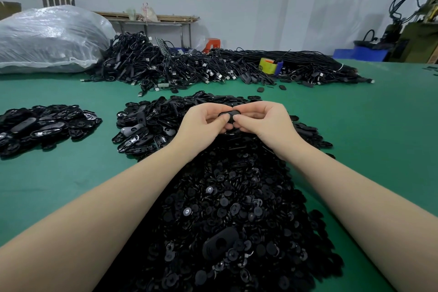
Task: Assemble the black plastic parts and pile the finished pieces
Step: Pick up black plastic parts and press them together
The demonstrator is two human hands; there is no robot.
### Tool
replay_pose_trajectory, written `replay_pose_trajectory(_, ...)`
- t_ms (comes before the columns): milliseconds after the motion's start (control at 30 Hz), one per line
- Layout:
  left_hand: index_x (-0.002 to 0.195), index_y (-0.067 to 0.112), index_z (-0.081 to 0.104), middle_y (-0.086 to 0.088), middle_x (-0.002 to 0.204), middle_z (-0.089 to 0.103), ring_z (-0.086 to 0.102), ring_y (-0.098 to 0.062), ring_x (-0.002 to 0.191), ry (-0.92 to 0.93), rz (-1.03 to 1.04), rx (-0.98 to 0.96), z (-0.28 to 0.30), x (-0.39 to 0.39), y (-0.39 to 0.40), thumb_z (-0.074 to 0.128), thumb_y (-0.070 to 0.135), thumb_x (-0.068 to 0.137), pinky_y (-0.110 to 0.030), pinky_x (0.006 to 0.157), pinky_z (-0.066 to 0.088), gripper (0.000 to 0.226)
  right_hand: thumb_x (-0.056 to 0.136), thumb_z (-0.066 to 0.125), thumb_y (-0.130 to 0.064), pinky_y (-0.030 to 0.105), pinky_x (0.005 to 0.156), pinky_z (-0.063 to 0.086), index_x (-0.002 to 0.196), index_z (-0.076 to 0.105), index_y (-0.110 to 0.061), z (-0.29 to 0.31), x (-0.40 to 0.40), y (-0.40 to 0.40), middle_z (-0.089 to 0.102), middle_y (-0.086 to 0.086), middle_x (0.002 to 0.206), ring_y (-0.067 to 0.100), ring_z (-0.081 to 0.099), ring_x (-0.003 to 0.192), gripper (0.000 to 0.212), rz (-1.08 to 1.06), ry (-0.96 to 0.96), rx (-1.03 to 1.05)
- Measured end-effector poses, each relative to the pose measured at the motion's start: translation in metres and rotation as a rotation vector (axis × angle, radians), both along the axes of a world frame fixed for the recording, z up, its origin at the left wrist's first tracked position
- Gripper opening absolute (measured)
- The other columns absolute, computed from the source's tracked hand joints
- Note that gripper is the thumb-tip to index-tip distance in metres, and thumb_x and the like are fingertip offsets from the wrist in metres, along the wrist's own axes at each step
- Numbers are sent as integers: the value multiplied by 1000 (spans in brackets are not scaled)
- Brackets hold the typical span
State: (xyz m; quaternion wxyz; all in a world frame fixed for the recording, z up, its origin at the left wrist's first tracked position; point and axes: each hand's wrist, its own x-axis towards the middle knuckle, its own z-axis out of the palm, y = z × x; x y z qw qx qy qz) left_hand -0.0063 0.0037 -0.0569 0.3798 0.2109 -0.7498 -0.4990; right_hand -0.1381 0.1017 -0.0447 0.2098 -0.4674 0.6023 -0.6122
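Here, a black oval part [229,115] sits pinched between two bare hands above the centre of a green table [369,106]. The left hand [203,123] grips its left end with curled fingers and thumb; the right hand [263,121] clasps the right end the same way, thumbs meeting at the piece's near edge. Whether the part is one piece or two pressed together cannot be told.

Beneath the hands and forearms spreads a large heap [227,208] of small round black discs, with one larger oval shell [219,245] lying on it near the bottom. Just left of the hands lies a pile [144,125] of oval shells, and a separate pile [45,125] sits well apart at the left edge.

Farther back, coiled black cables [189,64] stretch across the table, with a yellow tape roll [267,65] resting among them. A clear plastic sack [49,38] bulges at the far left. A wooden bench [151,19] stands against the pale wall.
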Motion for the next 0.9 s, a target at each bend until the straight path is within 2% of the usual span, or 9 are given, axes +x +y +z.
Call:
replay_pose_trajectory(133, 103, 19, 70, -1, 87, 75, 72, -6, 78, -17, -5, -15, 0, 0, 0, 58, 3, 96, -19, 73, 57, 22, 81, 73, -5, 24, 73, 59, 91, 75, -20, -1, -1, 0, 77, 3, 80, 18, 74, 79, 18, -19, 44, 1)
replay_pose_trajectory(300, 97, 27, 70, 5, 84, 76, 73, -9, 81, 3, -23, -13, 1, 1, 1, 60, 4, 96, -21, 76, 58, 26, 81, 75, -9, 27, 77, 59, 89, 75, -24, -3, -2, -1, 77, 0, 79, 15, 74, 78, 17, -49, 62, -21)
replay_pose_trajectory(500, 93, 29, 70, 4, 84, 75, 73, -9, 78, 9, 3, -29, 0, 1, 1, 61, 1, 94, -22, 76, 58, 29, 84, 73, -5, 20, 68, 57, 98, 73, -11, -3, -1, -1, 76, 8, 83, 16, 73, 76, 15, -12, -26, 11)
replay_pose_trajectory(600, 94, 26, 71, 1, 87, 75, 73, -8, 78, 0, 9, -26, 0, 1, 1, 61, 0, 94, -21, 76, 58, 27, 84, 74, -4, 19, 66, 56, 89, 72, -13, -3, -1, -1, 75, 4, 76, 12, 72, 71, 10, 4, -24, 27)
replay_pose_trajectory(900, 95, 24, 72, 1, 86, 76, 73, -8, 77, -14, -4, -50, 2, 3, 0, 60, -1, 94, -20, 74, 57, 28, 80, 76, -10, 30, 74, 60, 84, 73, -17, -5, -4, -3, 76, 1, 75, 17, 74, 72, 9, -47, 120, 14)
